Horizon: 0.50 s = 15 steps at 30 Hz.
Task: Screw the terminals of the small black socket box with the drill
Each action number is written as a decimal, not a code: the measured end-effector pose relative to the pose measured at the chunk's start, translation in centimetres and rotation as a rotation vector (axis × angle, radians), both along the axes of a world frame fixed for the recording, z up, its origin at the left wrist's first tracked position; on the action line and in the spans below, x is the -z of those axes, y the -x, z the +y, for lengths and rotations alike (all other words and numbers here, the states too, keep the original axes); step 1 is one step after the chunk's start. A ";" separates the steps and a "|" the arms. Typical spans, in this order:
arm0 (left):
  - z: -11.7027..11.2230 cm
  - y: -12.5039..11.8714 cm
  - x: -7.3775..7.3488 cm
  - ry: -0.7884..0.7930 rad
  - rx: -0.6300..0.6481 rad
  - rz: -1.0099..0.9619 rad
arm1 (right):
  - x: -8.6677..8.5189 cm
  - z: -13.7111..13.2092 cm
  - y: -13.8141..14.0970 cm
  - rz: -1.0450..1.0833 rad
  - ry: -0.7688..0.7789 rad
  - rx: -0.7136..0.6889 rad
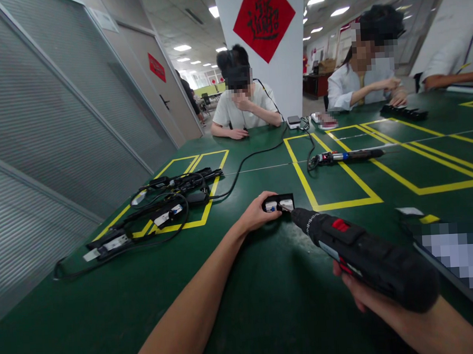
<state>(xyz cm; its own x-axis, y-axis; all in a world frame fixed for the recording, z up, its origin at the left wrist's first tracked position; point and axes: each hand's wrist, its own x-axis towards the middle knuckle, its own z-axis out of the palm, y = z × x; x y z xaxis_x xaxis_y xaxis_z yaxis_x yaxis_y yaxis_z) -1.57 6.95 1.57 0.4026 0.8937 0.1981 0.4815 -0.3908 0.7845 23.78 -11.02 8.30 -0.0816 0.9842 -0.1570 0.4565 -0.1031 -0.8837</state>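
Note:
My left hand [257,214] grips the left side of a small black box [279,202] with white parts inside, pinning it on the green table [266,297]. My right hand [359,292] is wrapped around a black electric screwdriver with red trim [363,255]. The tool slants up to the left, and its tip touches the right part of the box.
A pile of black power adapters and cables [159,207] lies at the left inside yellow tape lines. A second screwdriver [348,156] rests further back on the table. Three other people sit at the far side. A blurred dark object [458,252] lies at my right.

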 end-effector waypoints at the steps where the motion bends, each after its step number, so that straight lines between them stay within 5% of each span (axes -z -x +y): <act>1: 0.0 0.0 0.0 -0.001 0.003 0.001 | 0.0 0.0 -0.1 0.015 0.025 -0.013; 15: 0.0 0.0 0.1 0.012 0.016 -0.022 | -0.7 0.1 0.0 -0.061 0.029 0.004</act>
<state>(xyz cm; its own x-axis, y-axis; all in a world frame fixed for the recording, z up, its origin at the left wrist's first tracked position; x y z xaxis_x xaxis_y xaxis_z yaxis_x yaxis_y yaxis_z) -1.60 6.98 1.49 0.4123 0.8896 0.1967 0.4579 -0.3890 0.7994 23.76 -10.93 9.05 -0.0669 0.9795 -0.1899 0.5088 -0.1302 -0.8510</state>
